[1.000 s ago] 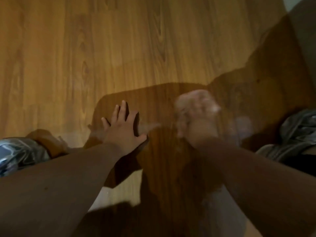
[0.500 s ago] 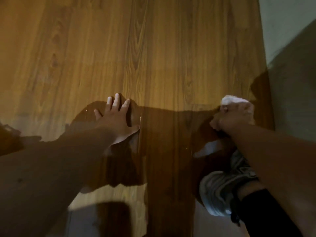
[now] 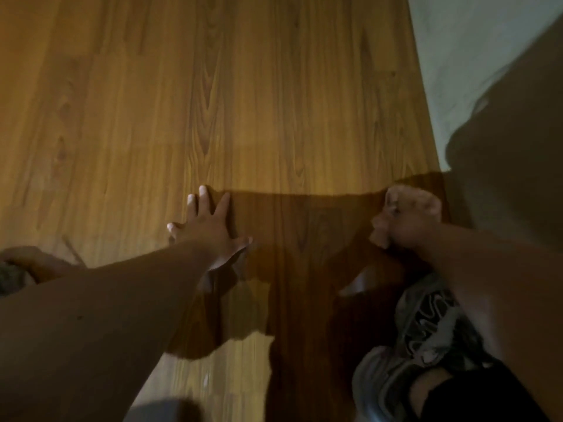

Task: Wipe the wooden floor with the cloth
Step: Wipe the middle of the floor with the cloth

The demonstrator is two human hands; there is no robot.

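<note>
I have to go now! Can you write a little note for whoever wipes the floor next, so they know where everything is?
Left hand: open, flat on the wooden floor, fingers spread.
Right hand: grips the bunched pale cloth, down on the floor near the pale wall.
A shoe sits just below the right arm.
Done: cannot tell which boards are already wiped.
Left: probably the wide stretch of floor ahead and to the left.

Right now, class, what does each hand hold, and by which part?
The right hand grips the cloth wadded in its fist; the left hand, flat on the floor, holds nothing.
</note>
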